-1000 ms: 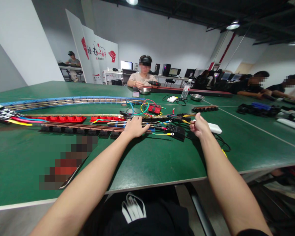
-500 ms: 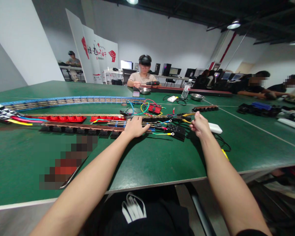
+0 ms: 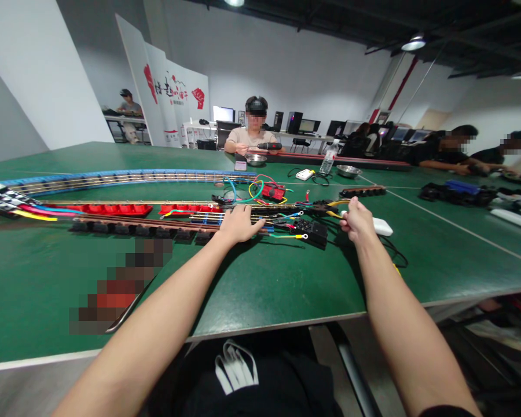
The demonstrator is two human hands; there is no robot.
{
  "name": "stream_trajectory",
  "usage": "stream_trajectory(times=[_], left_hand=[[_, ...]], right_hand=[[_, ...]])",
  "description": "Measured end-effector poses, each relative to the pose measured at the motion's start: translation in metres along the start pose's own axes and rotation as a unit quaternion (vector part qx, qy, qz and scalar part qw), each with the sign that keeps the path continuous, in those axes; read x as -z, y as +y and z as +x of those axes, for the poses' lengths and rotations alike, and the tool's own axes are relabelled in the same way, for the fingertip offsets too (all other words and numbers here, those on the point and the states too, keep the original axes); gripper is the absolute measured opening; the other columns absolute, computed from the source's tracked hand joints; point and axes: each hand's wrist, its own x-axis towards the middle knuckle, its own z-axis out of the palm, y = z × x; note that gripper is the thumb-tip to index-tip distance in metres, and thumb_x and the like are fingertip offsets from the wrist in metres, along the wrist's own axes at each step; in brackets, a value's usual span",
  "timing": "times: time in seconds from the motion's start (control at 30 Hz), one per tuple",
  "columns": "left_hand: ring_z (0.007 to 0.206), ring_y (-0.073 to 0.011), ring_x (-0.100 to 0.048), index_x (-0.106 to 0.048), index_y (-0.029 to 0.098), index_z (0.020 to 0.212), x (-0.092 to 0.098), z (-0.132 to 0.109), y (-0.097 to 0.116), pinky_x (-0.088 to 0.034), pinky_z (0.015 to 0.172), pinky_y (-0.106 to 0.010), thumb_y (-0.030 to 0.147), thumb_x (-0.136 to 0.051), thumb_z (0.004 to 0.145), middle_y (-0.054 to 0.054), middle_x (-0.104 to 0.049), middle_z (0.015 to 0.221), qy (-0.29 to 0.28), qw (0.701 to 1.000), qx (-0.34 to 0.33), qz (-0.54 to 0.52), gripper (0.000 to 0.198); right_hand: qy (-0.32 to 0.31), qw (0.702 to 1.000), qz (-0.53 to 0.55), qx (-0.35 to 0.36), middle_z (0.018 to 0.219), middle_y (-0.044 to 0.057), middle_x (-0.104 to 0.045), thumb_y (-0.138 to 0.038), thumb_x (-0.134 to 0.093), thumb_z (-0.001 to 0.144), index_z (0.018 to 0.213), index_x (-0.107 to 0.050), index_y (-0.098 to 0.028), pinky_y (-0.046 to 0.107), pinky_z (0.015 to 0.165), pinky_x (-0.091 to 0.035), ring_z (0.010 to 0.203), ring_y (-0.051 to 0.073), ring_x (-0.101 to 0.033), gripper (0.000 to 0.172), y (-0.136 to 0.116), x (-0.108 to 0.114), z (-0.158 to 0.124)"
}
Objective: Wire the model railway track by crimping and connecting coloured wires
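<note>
My left hand [image 3: 238, 225] lies flat with fingers stretched out on the brass rails [image 3: 200, 220] of the long strips, beside a black terminal block [image 3: 311, 230] and a yellow wire with a ring lug [image 3: 289, 236]. My right hand [image 3: 358, 222] is closed in a fist on the yellow handles of a pair of pliers [image 3: 332, 208], whose jaws point left into the tangle of coloured wires [image 3: 254, 191]. A white box [image 3: 381, 226] lies just behind the right hand.
Long blue [image 3: 113, 178], red [image 3: 113, 209] and black [image 3: 143, 230] rail strips run leftward over the green table [image 3: 264, 284]. A red terminal block [image 3: 272, 191] sits farther back. A person [image 3: 252, 138] opposite holds a black tool near metal bowls [image 3: 348, 171]; other people sit at the right.
My right hand shifted slightly, first toward the pliers and then a little to the right, staying closed. The left hand has not moved.
</note>
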Motion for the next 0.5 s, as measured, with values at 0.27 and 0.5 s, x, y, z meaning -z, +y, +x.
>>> stream_trajectory(times=[0.27,0.5], left_hand=[[0.123,-0.0314,-0.049,-0.05,0.015,0.125,0.001,-0.0002,0.0008,-0.037,0.1,-0.045,0.063,-0.031,0.09,-0.017,-0.054,0.133,0.001,1.0,0.0,-0.001,0.063],[0.12,-0.0325,-0.051,-0.05,0.012,0.124,0.0013,-0.0001,0.0009,-0.039,0.097,-0.046,0.062,-0.03,0.091,-0.018,-0.055,0.131,0.008,1.0,-0.008,0.004,0.064]], right_hand=[[-0.009,0.999,-0.004,0.034,0.038,-0.011,-0.037,-0.052,-0.051,0.091,0.083,-0.053,-0.02,0.012,0.026,-0.02,0.024,0.004,-0.032,0.032,0.0021,-0.0031,-0.0019],[-0.058,0.998,-0.015,0.006,0.044,-0.008,-0.045,-0.042,-0.053,0.089,0.092,-0.059,-0.021,0.013,0.025,-0.022,0.027,0.006,-0.038,0.022,-0.0052,-0.0044,-0.0055]])
